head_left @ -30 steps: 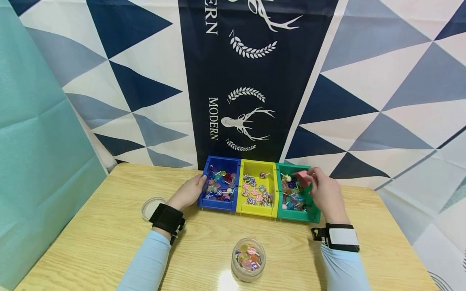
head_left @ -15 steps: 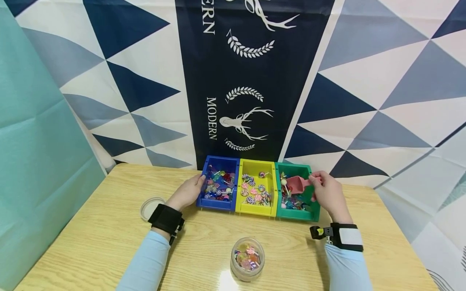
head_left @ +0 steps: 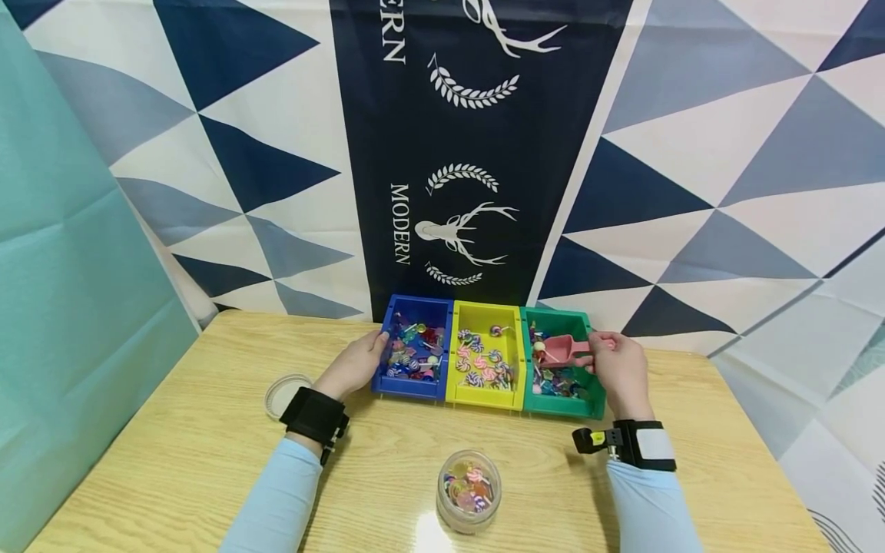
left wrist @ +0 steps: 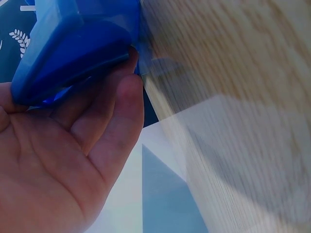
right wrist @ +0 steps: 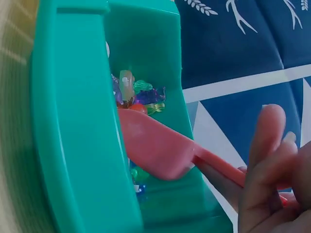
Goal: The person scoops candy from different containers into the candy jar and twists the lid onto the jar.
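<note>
- The pink scoop (head_left: 557,351) is in the green bin (head_left: 563,407), with its bowl down by the shiny candy bits (head_left: 556,384). I can't tell if any sit in the bowl.
- The right hand (head_left: 618,369) has its grip on the scoop: the fingers pinch the handle, which points to the right side. Holding it there probably keeps the fingers out of the bits.
- The yellow bin (head_left: 484,398) sits in the middle, touching the bins on both sides, maybe so all three make one tidy row.
- The left hand (head_left: 353,367) has its grip on the outer edge of the blue bin (head_left: 411,389), likely so the row doesn't slide.
- The clear jar (head_left: 465,526) stands upright in front of the bins, so the bits inside stay put.
- Its lid, I think, is the round pale disc (head_left: 283,394) on the desk (head_left: 387,476), near the left wrist.
</note>
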The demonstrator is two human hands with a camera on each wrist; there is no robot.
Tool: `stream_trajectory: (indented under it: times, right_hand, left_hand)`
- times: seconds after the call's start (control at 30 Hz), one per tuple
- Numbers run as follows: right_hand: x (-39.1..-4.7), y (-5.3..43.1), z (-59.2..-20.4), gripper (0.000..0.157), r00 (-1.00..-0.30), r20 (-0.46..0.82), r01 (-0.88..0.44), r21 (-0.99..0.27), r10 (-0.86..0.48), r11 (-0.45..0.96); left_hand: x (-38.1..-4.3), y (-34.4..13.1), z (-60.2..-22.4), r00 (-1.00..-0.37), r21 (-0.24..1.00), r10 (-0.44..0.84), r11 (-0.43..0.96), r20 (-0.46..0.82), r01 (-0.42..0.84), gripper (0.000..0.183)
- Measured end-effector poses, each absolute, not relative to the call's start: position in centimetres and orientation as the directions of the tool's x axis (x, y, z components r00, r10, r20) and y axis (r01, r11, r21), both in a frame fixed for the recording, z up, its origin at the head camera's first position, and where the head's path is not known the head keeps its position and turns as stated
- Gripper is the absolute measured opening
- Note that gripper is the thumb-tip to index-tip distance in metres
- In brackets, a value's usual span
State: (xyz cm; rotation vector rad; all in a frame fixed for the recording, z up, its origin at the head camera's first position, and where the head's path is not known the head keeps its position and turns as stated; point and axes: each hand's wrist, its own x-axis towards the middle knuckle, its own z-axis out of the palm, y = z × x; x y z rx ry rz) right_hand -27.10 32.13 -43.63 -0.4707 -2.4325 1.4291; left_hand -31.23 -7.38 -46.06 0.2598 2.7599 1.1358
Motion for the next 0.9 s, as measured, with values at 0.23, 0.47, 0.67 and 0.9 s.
stream_trajectory:
  times: [0.23, 0.47, 0.67, 0.9]
  right_hand:
    - [-26.8, 31.8, -43.4, 0.042, -0.943, 0.12, 0.072, -0.837, 0.31, 0.543]
    - [-28.8, 33.5, -46.4, 0.059, -0.949, 0.152, 0.008, -0.863, 0.276, 0.505]
    - [-29.4, 33.1, -47.3, 0.062, -0.953, 0.16, -0.015, -0.873, 0.256, 0.487]
    - [-27.3, 30.9, -43.5, 0.039, -0.928, 0.028, 0.075, -0.963, 0.371, 0.259]
  left_hand:
    - [-31.2, -7.4, -46.1, -0.974, 0.711, 0.214, 0.696, -0.072, 0.1, 0.065]
    - [-31.2, -7.4, -46.2, -0.974, 0.714, 0.214, 0.693, -0.071, 0.101, 0.067]
    - [-31.2, -7.5, -46.2, -0.975, 0.717, 0.205, 0.693, -0.086, 0.082, 0.075]
    - [-31.3, -7.5, -46.2, -0.974, 0.71, 0.208, 0.698, -0.084, 0.088, 0.074]
